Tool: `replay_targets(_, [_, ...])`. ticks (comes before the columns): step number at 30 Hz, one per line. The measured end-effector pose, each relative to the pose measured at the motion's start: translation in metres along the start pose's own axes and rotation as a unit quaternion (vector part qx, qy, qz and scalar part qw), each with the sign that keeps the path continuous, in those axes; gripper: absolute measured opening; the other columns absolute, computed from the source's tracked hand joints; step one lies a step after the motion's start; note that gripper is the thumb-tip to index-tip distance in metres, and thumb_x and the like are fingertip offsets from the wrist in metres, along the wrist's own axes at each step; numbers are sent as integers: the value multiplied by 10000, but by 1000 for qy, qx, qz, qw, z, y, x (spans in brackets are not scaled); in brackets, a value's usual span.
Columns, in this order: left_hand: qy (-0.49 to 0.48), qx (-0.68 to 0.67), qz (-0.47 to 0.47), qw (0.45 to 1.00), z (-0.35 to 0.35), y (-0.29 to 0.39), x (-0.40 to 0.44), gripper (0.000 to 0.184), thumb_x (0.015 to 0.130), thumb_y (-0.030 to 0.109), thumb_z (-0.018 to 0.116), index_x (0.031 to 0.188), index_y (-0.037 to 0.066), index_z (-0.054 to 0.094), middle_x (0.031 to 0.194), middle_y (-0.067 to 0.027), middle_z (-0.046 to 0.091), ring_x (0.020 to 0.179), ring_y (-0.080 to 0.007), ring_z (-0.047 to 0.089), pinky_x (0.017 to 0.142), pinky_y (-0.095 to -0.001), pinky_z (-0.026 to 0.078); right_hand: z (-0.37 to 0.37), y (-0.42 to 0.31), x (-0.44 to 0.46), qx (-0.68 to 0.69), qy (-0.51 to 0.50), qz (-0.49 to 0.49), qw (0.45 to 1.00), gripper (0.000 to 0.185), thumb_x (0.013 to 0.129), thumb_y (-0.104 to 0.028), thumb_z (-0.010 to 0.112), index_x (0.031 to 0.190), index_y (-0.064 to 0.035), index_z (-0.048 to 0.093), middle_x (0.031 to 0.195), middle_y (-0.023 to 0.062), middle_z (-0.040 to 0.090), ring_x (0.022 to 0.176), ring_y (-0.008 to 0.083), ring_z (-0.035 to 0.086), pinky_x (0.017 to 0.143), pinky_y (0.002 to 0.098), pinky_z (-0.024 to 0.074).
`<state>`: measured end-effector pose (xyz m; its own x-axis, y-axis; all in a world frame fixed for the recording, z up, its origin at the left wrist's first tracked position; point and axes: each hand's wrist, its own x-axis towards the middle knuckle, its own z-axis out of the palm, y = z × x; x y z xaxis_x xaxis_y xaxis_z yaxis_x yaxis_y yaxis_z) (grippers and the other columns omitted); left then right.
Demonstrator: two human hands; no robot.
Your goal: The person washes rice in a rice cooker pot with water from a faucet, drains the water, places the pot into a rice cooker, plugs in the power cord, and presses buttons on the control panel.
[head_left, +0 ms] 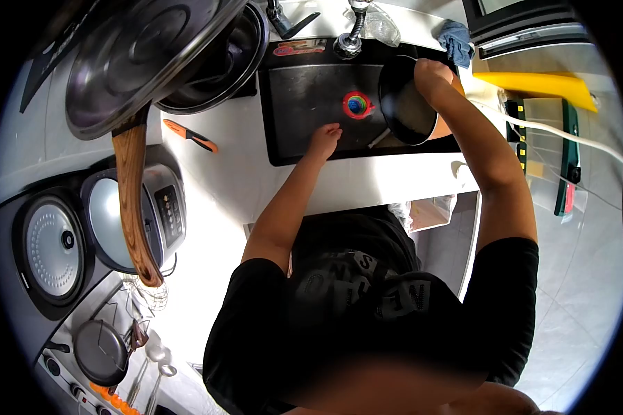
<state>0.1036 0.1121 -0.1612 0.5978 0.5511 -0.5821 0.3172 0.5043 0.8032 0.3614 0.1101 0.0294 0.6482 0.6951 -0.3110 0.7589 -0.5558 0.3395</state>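
Note:
A deep pot (401, 104), dark inside with an orange-brown outer wall, is tilted over the right part of the black sink (301, 111). My right hand (434, 77) is closed on its far right rim. What lies in the bottom of the pot is too dim to make out. Over the sink's near edge, my left hand (324, 141) has its fingers curled together, and nothing shows in them. Just beyond that hand is a red-rimmed drain strainer (357, 105) with a multicoloured centre. A pale, thin strip (378, 137) shows beside the pot.
A faucet (348, 45) stands behind the sink. On the left counter lies an orange-and-black knife (190, 136). A large pan lid (145, 59) and its wooden handle (133, 200) hang close to the camera. An open rice cooker (163, 214) stands lower left. A blue cloth (455, 43) sits back right.

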Motion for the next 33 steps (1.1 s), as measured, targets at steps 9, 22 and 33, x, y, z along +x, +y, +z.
replay_targets(9, [15, -27, -10, 999, -11, -6, 2, 338, 861, 136, 517, 1182, 30, 513, 1050, -43, 606, 872, -118, 560, 735, -261, 448, -3, 8, 6, -20, -39, 6, 999, 235, 841, -124, 468, 1033, -87, 600, 1055, 130, 617, 976, 277, 603, 800, 376, 494])
replay_targets(22, [283, 282, 500, 768, -34, 175, -1, 279, 851, 93, 518, 1124, 55, 555, 1111, -112, 568, 974, -266, 564, 835, -347, 451, 81, 57, -19, 550, -98, 131, 819, 368, 714, -62, 457, 1067, -19, 551, 743, 170, 624, 499, 246, 623, 403, 334, 525])
replay_targets(33, [220, 586, 302, 719, -46, 242, 77, 336, 824, 141, 498, 1145, 43, 522, 1123, -135, 551, 1032, -304, 527, 863, -409, 427, 88, 2, -53, 697, -91, 152, 695, 351, 715, -74, 495, 1041, 49, 533, 771, 198, 626, 532, 259, 637, 426, 319, 533])
